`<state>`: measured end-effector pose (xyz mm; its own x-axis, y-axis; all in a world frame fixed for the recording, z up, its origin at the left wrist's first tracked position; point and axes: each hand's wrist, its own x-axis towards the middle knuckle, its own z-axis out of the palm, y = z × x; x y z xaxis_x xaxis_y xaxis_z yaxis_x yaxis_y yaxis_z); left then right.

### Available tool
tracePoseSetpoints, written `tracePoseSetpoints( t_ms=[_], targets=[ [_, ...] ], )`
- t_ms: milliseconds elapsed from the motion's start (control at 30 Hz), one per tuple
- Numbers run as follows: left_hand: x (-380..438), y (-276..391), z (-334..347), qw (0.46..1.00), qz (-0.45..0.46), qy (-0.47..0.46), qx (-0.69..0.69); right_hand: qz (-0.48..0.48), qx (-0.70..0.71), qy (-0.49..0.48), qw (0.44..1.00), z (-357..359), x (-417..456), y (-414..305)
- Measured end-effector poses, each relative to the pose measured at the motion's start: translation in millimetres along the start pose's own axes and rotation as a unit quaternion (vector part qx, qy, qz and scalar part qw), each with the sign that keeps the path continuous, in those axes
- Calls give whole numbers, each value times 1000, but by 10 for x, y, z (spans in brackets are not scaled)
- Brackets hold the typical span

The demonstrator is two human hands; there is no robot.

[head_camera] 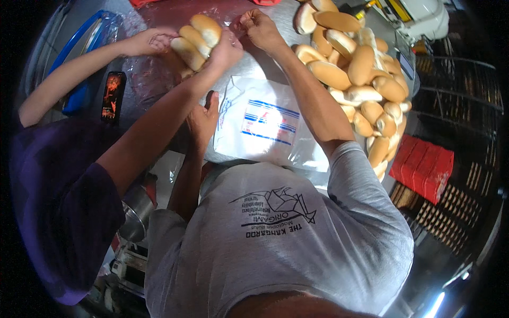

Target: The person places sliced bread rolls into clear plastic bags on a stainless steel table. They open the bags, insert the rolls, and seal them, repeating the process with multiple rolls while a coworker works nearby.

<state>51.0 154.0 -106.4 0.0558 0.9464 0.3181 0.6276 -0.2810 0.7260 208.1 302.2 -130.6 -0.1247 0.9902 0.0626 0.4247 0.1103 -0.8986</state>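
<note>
My right hand (pixel 260 30) reaches over the far part of the metal table, its fingers curled close to a shiny clear plastic film (pixel 236 30). Whether the fingertips grip the film is unclear. Nearer to me, my left hand (pixel 203 119) is beside a stack of white plastic bags (pixel 234 147) with blue and red print. Its thumb points up, and a co-worker's forearm hides most of its fingers. Several bread rolls (pixel 195 41) sit between the co-worker's two hands (pixel 227 49), left of my right hand.
A large heap of bread rolls (pixel 350 67) covers the table's right side. Left of the co-worker's arm are a lit phone (pixel 113 97) and a blue-rimmed item (pixel 71 99). A white machine (pixel 421 18) stands far right, and a red crate-like object (pixel 423 167) lies beyond the rolls.
</note>
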Motion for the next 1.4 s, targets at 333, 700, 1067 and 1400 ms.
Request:
tracePoseSetpoints(
  t_ms=[333, 700, 1067, 1400],
  targets=[
    [-1141, 178, -76, 985, 123, -119, 35, 2, -290, -137, 947, -1127, -2564, -244],
    [-1105, 183, 391, 982, 150, -83, 74, -69, -195, 94, 974, -849, -3124, 404],
    [-578, 483, 801, 980, 85, -180, 7, -93, -152, 48, 983, -938, -2952, 439],
    [-251, 918, 366, 895, -77, -296, -323, 46, 5, -9, 999, -1532, -2367, 34]
  ],
)
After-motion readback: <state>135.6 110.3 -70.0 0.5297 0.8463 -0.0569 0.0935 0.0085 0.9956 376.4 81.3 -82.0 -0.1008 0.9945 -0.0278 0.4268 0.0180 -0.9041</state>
